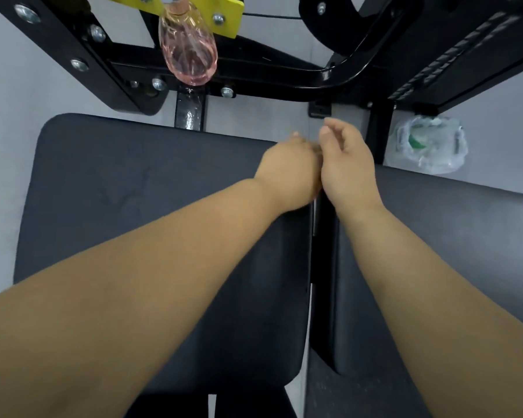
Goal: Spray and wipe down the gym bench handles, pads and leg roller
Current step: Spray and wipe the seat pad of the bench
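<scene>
One bottle stands beyond left hand, right hand.

Clear plastic bag w/ sth green inside, crumpled on grey floor at 2 o'clock, just beside a black upright post. Black steel frame beam runs diag at 11 o'clock, silver bolts along it. Yellow plate bolted on at 12 o'clock, thin cable running right of it. Glossy curved black tube at 1 o'clock; slotted black rail approx 1-2 o'clock
</scene>
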